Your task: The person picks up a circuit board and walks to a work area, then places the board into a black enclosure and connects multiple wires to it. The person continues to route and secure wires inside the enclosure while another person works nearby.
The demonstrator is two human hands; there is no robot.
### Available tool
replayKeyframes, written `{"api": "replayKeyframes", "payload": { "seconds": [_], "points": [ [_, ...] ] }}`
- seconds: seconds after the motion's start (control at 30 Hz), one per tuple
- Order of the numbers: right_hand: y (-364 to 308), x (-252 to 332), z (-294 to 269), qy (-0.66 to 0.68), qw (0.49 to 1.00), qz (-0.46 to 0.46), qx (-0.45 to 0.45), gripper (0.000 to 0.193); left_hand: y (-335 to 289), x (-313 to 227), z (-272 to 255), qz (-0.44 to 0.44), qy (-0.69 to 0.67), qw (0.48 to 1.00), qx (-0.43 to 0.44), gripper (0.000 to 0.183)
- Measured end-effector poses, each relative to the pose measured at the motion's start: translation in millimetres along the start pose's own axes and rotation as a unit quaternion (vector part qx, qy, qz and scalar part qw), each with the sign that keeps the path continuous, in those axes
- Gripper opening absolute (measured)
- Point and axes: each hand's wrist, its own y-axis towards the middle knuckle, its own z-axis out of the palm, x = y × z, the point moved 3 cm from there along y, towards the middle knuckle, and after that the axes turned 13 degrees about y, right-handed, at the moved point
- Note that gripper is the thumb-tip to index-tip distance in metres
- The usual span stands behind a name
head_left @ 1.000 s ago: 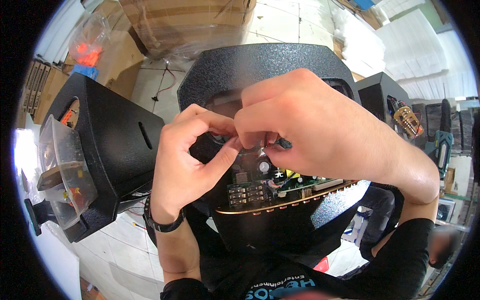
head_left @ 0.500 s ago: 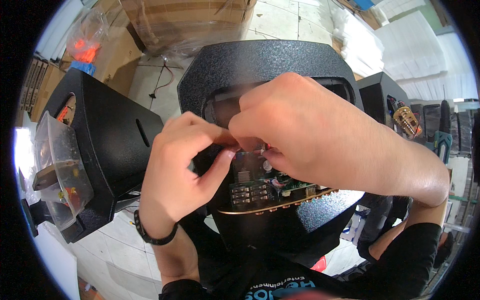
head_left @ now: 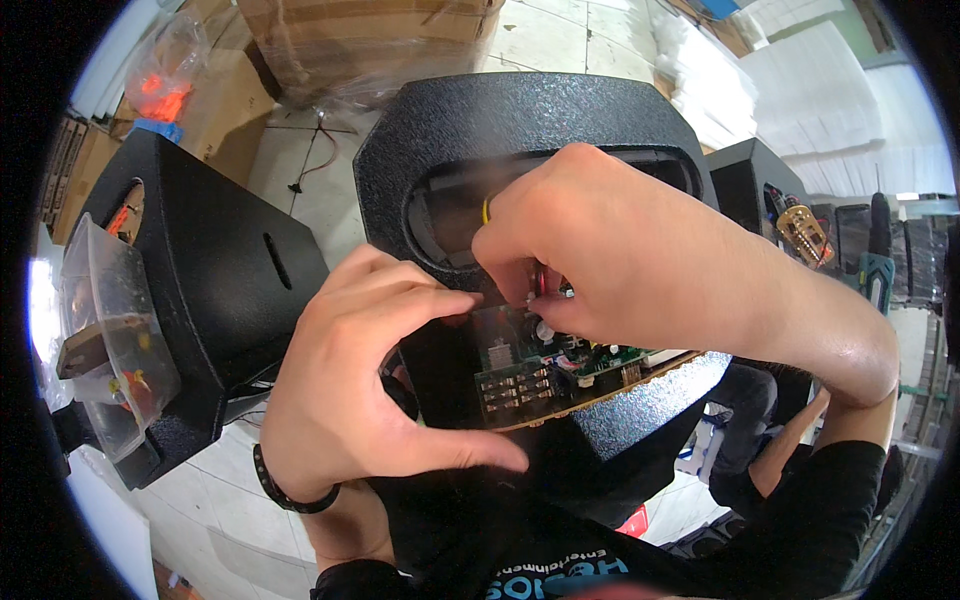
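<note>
In front of me a circuit board (head_left: pixel 515 388) with a gold-coloured edge sits tilted over a black textured speaker cabinet (head_left: pixel 540 108). My left hand (head_left: pixel 355 385) is open at the board's left end, thumb and fingers spread wide. Over the board, my right hand (head_left: pixel 630 240) is closed in a pinch on red wires (head_left: pixel 541 278), with a small white plug at the fingertips. A bit of yellow wire (head_left: pixel 487 211) shows beside its knuckles. The right hand hides part of the board and of the cabinet's oval opening (head_left: pixel 440 225).
To the left another black cabinet (head_left: pixel 220 270) carries a clear plastic tub (head_left: pixel 125 340) holding small parts. A third cabinet (head_left: pixel 745 180) with a loose board (head_left: pixel 803 236) stands right, near a teal power screwdriver (head_left: pixel 877 275). Cardboard boxes (head_left: pixel 370 50) and white foam sheets (head_left: pixel 810 100) lie beyond.
My left hand has opened from a pinch beside the right hand, its thumb swinging down and away. The board has shifted slightly right. My right hand keeps its pinch.
</note>
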Motion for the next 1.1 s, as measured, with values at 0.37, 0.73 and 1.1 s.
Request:
{"api": "replayKeyframes", "payload": {
  "seconds": [0.37,0.73,1.1],
  "points": [
    [7.4,-2.9,-7.6,0.015,0.996,0.048,0.077,0.006,1.3,2.3,8.2,0.01,0.027,1.0,0.009,0.083],
    [45.5,-18.2,-2.4,-0.183,0.964,0.183,0.064,0.036,-72.5,-38.1,-77.4,-0.039,0.014,0.965,-0.259,0.039],
    [39.8,-60.7,-20.0,0.118,0.949,0.286,-0.054,0.019,-172.8,-42.0,-199.5,-0.338,0.254,0.892,-0.162,0.024]
  ]
}}
